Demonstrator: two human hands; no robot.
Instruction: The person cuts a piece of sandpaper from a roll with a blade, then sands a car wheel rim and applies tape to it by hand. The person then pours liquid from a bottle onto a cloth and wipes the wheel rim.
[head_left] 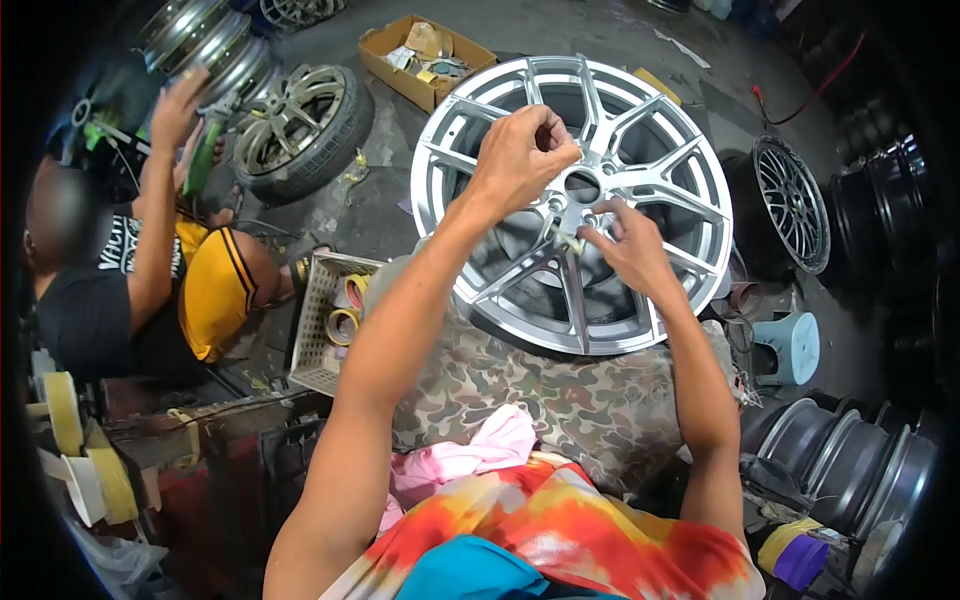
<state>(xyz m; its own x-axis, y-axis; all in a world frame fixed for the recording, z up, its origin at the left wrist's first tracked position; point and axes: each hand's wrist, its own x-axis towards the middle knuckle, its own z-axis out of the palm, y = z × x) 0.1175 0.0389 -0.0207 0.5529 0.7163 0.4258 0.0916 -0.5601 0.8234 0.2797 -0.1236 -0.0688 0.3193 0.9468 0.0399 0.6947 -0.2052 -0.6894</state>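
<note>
A silver multi-spoke wheel rim lies face up in front of me, on a camouflage-patterned cloth. My left hand is closed over the rim's hub, thumb and fingertips pinched together. Whatever sits in that pinch is too small or hidden to name. Just right of the centre hole, my right hand is by the lug holes, its thumb and index finger curved and slightly apart. A small, blurred pale strip shows near that thumb tip; whether the thumb touches it I cannot tell.
To the left, another person sits with a raised hand near stacked rims. A tyred wheel, a cardboard box and a tape basket surround the rim. Dark rims and a light-blue stool stand right.
</note>
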